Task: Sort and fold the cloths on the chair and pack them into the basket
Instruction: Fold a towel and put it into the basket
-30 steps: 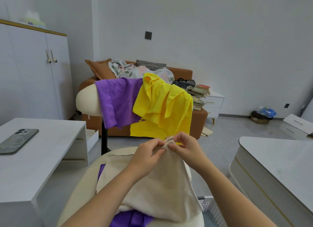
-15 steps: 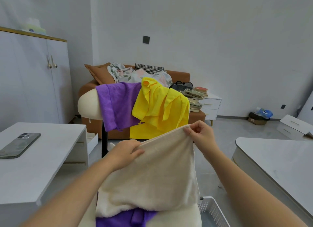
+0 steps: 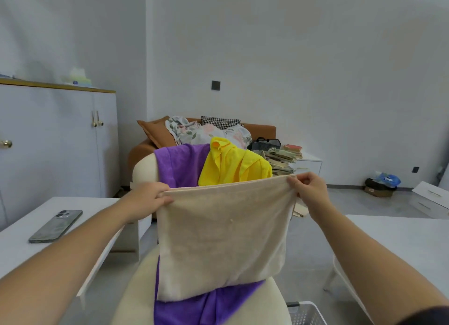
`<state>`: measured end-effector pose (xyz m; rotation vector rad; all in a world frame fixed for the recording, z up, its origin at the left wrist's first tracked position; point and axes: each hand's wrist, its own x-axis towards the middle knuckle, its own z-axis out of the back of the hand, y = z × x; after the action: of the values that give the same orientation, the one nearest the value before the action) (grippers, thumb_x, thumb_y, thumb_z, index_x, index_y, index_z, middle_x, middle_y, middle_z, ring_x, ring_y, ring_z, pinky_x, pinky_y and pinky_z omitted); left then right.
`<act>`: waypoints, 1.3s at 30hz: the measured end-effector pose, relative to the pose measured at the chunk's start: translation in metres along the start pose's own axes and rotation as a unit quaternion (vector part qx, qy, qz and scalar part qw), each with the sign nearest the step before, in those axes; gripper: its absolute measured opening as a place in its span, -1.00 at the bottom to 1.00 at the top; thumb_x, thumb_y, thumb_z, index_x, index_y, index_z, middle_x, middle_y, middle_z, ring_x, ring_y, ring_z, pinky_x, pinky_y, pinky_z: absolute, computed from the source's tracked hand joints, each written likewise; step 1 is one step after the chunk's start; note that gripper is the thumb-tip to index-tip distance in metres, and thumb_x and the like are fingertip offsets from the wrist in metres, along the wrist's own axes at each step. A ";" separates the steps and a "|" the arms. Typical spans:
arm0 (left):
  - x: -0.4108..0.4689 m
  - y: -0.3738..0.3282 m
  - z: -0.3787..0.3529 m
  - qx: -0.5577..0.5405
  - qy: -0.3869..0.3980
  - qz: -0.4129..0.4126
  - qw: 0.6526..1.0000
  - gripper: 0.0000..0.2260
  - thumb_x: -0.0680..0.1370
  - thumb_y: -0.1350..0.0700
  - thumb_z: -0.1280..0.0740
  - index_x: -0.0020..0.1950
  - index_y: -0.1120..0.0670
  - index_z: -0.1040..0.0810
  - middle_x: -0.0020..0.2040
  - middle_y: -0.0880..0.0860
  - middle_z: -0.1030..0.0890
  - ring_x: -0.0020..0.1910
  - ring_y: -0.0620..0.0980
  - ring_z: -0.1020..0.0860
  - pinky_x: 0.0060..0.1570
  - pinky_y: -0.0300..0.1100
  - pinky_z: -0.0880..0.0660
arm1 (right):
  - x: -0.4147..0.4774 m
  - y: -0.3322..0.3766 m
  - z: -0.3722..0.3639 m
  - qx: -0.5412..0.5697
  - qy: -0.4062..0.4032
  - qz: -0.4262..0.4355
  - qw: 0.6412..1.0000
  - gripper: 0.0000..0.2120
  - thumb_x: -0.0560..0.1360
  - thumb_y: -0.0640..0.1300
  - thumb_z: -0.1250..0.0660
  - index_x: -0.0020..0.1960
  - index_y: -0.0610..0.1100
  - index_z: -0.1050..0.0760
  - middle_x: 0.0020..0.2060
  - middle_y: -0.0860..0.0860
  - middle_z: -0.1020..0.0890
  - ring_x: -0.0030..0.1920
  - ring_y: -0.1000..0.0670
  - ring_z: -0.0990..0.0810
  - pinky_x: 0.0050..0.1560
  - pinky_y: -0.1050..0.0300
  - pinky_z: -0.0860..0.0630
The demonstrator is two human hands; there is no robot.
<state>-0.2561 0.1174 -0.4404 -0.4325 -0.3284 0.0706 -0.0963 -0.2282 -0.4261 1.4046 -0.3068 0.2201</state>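
A beige cloth (image 3: 222,237) hangs stretched flat in front of me. My left hand (image 3: 150,195) pinches its top left corner and my right hand (image 3: 306,187) pinches its top right corner. Its lower edge rests on the cream chair (image 3: 243,307) seat, over a purple cloth (image 3: 194,310) lying there. Another purple cloth (image 3: 181,165) and a yellow cloth (image 3: 234,165) are draped over the chair's backrest behind. A corner of the white basket (image 3: 306,313) shows on the floor at the lower right.
A white desk (image 3: 21,247) at my left carries a phone (image 3: 56,225). Another white table (image 3: 398,237) stands at the right. Behind the chair are a brown sofa (image 3: 262,128) with bedding, stacked books (image 3: 281,159) and a white cabinet (image 3: 56,140).
My hands have moved apart from the middle to the two top corners and risen, spreading the beige cloth out flat and lifting it off the chair seat.
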 end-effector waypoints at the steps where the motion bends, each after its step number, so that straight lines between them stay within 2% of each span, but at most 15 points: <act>1: -0.002 -0.007 0.010 -0.036 -0.032 0.006 0.999 -0.78 0.52 0.04 -0.37 -0.24 0.16 -0.54 -0.31 0.07 -0.54 -0.29 -0.02 -0.47 -0.27 -0.16 -0.36 | 0.000 0.006 0.002 0.004 -0.003 0.001 1.000 -0.88 0.47 -0.15 -0.42 -0.17 -0.09 -0.48 -0.23 -0.05 -0.53 -0.11 -0.06 -0.50 0.04 -0.07 -0.52; 4: -0.007 -0.026 0.036 -0.091 -0.081 0.017 0.992 -0.80 0.43 0.08 -0.47 -0.32 0.08 -0.52 -0.34 0.02 -0.52 -0.31 -0.04 -0.47 -0.31 -0.24 -0.36 | 0.000 0.028 0.009 0.024 -0.001 0.009 1.000 -0.90 0.48 -0.17 -0.40 -0.15 -0.10 -0.47 -0.19 -0.07 -0.53 -0.08 -0.08 -0.51 0.06 -0.09 -0.53; 8: -0.007 -0.042 0.072 -0.125 -0.093 0.015 0.988 -0.84 0.44 0.06 -0.46 -0.24 0.11 -0.56 -0.23 0.08 -0.59 -0.17 0.06 -0.53 -0.16 -0.13 -0.46 | 0.001 0.066 0.024 0.046 0.006 0.035 0.998 -0.90 0.49 -0.18 -0.39 -0.14 -0.12 -0.47 -0.17 -0.08 -0.53 -0.06 -0.09 -0.53 0.07 -0.09 -0.56; 12: -0.008 -0.073 0.109 -0.179 -0.169 -0.031 0.969 -0.87 0.56 0.10 -0.32 -0.13 0.13 -0.57 -0.20 0.06 -0.58 -0.24 -0.07 -0.51 -0.32 -0.38 -0.43 | 0.007 0.108 0.042 0.090 -0.012 0.077 0.993 -0.88 0.48 -0.20 -0.40 -0.17 -0.11 -0.46 -0.26 -0.04 -0.51 -0.12 -0.06 -0.49 0.01 -0.05 -0.52; 14: -0.005 -0.084 0.119 -0.152 -0.203 -0.037 0.967 -0.93 0.55 0.14 -0.33 -0.12 0.09 -0.50 -0.21 0.05 -0.53 -0.29 -0.10 -0.47 -0.46 -0.45 -0.42 | 0.007 0.119 0.045 0.091 -0.002 0.083 0.992 -0.88 0.48 -0.22 -0.39 -0.16 -0.10 -0.46 -0.26 -0.02 -0.51 -0.14 -0.04 -0.48 -0.05 0.00 -0.48; 16: -0.004 -0.090 0.125 -0.108 -0.222 -0.027 0.969 -0.89 0.53 0.15 -0.37 -0.05 0.08 -0.43 -0.18 0.05 -0.49 -0.28 -0.10 -0.44 -0.47 -0.47 -0.42 | 0.005 0.125 0.046 0.069 0.025 0.076 0.994 -0.91 0.49 -0.24 -0.38 -0.06 -0.14 -0.48 -0.22 -0.03 -0.54 -0.09 -0.07 -0.51 -0.03 0.00 -0.51; 19: -0.004 -0.096 0.136 -0.088 -0.258 -0.038 0.961 -0.84 0.54 0.13 -0.36 0.04 0.02 -0.40 -0.18 0.02 -0.50 -0.19 -0.01 -0.48 -0.43 -0.36 -0.37 | 0.003 0.140 0.050 0.047 0.002 0.110 0.993 -0.82 0.51 -0.22 -0.36 0.11 -0.17 -0.51 -0.15 -0.01 -0.58 -0.05 -0.03 -0.55 0.06 0.02 -0.53; 21: -0.004 -0.101 0.143 -0.039 -0.252 -0.043 0.966 -0.93 0.57 0.13 -0.31 -0.08 0.07 -0.44 -0.26 -0.01 -0.49 -0.19 0.05 -0.47 -0.34 -0.31 -0.29 | -0.001 0.153 0.050 0.002 -0.010 0.147 0.989 -0.90 0.52 -0.22 -0.33 0.03 -0.17 -0.55 -0.20 0.05 -0.58 -0.14 0.06 -0.54 -0.01 0.10 -0.52; 24: -0.006 -0.098 0.144 -0.039 -0.249 -0.033 0.967 -0.87 0.60 0.13 -0.25 -0.13 0.14 -0.45 -0.29 0.02 -0.47 -0.27 0.02 -0.43 -0.34 -0.25 -0.27 | -0.008 0.154 0.047 -0.013 -0.018 0.171 0.985 -0.95 0.54 -0.22 -0.30 -0.02 -0.16 -0.53 -0.23 0.07 -0.56 -0.19 0.11 -0.51 -0.14 0.21 -0.47; 26: -0.010 -0.097 0.144 -0.039 -0.225 -0.026 0.973 -0.84 0.61 0.13 -0.22 -0.16 0.11 -0.41 -0.29 0.01 -0.46 -0.24 0.03 -0.42 -0.34 -0.23 -0.27 | -0.010 0.152 0.046 -0.008 -0.019 0.172 0.985 -0.94 0.55 -0.21 -0.27 0.00 -0.17 -0.50 -0.22 0.06 -0.55 -0.20 0.12 -0.49 -0.10 0.14 -0.47; 28: -0.013 -0.097 0.144 -0.098 -0.207 -0.019 0.973 -0.85 0.63 0.14 -0.19 -0.13 0.14 -0.40 -0.26 0.04 -0.45 -0.24 0.02 -0.42 -0.34 -0.19 -0.31 | -0.011 0.148 0.047 -0.014 -0.003 0.162 0.987 -0.92 0.57 -0.19 -0.24 0.03 -0.17 -0.47 -0.19 0.03 -0.53 -0.19 0.09 -0.48 -0.05 0.04 -0.46; 31: -0.019 -0.097 0.142 -0.233 -0.188 0.009 0.954 -0.87 0.64 0.11 -0.17 0.00 0.16 -0.42 -0.15 0.10 -0.50 -0.18 0.04 -0.49 -0.20 -0.07 -0.52 | -0.012 0.136 0.044 -0.029 0.026 0.136 0.990 -0.89 0.60 -0.13 -0.19 0.06 -0.14 -0.43 -0.16 0.00 -0.50 -0.19 0.04 -0.44 -0.14 0.09 -0.41; 34: -0.021 -0.090 0.133 -0.235 -0.185 0.038 0.953 -0.87 0.63 0.06 -0.18 0.03 0.10 -0.45 -0.09 0.08 -0.51 -0.05 0.07 -0.48 -0.01 -0.01 -0.46 | -0.013 0.124 0.044 -0.053 0.038 0.123 0.990 -0.88 0.59 -0.08 -0.19 0.05 -0.10 -0.45 -0.11 -0.01 -0.52 -0.06 -0.03 -0.46 -0.06 0.08 -0.40; 36: -0.020 -0.087 0.128 -0.231 -0.176 0.051 0.955 -0.85 0.63 0.06 -0.17 0.06 0.11 -0.46 -0.05 0.06 -0.51 -0.01 0.06 -0.46 -0.01 -0.08 -0.40 | -0.013 0.120 0.044 -0.058 0.037 0.118 0.991 -0.87 0.58 -0.08 -0.21 0.06 -0.10 -0.48 -0.04 -0.05 -0.55 0.01 -0.05 -0.48 0.04 0.03 -0.43; 39: -0.013 -0.084 0.122 -0.223 -0.171 0.059 0.958 -0.83 0.64 0.07 -0.17 0.06 0.14 -0.48 -0.05 0.08 -0.52 -0.03 0.05 -0.47 -0.05 -0.12 -0.39 | -0.007 0.117 0.043 -0.052 0.042 0.109 0.992 -0.85 0.58 -0.07 -0.22 0.08 -0.10 -0.49 -0.01 -0.06 -0.55 0.02 -0.05 -0.50 0.02 0.06 -0.45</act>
<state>-0.3087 0.0881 -0.3044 -0.8926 -0.6650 0.1916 -0.1446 -0.2523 -0.3134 1.2543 -0.3971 0.4346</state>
